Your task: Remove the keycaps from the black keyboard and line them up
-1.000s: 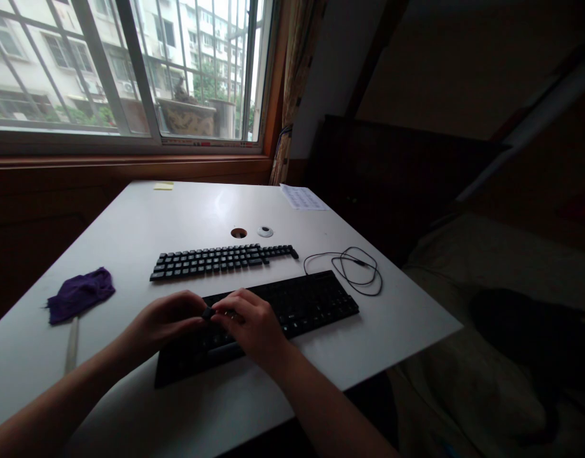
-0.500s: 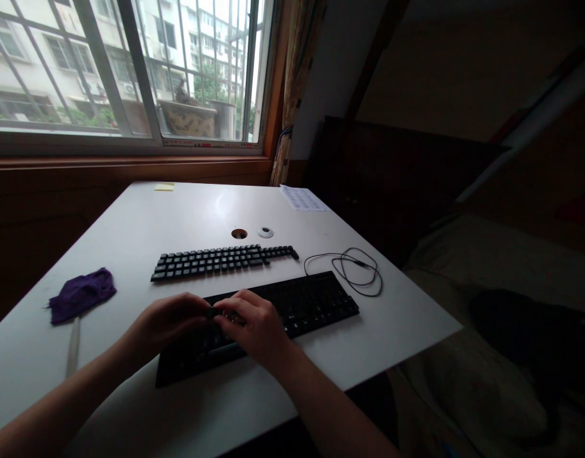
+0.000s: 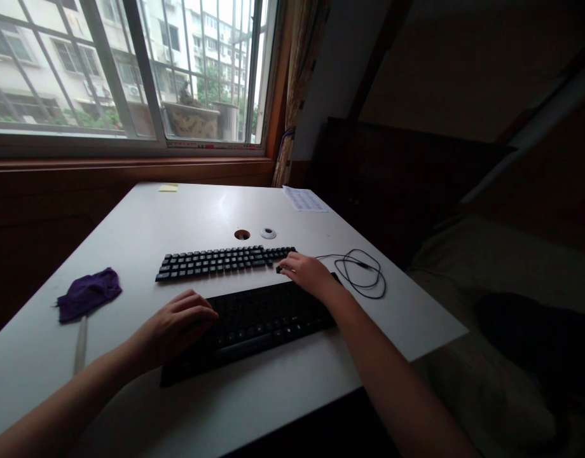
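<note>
On the desk in front of me lies a black keyboard (image 3: pixel 259 337), slightly tilted, with key positions that look dark and hard to make out. My left hand (image 3: pixel 190 318) rests over its left part, fingers bent loosely downward and nothing visible in them. Beyond the keyboard, several rows of black keycaps (image 3: pixel 211 263) are set out side by side. Near the right end of those rows, my right hand (image 3: pixel 304 272) pinches a small black keycap (image 3: pixel 279 270) between thumb and fingers, just above or at the desk surface.
A purple cloth (image 3: pixel 89 294) lies at the left, beside a pale flat stick (image 3: pixel 81 343). The black cable (image 3: pixel 362 273) is coiled at the right. A round hole (image 3: pixel 242 235), its white cover (image 3: pixel 268 233), a yellow note (image 3: pixel 168 188) and a printed sheet (image 3: pixel 305 200) are farther back.
My right hand has moved from the keyboard's left part, beside my left hand, away to the right end of the keycap rows. My left hand stays over the keyboard, slightly lower.
</note>
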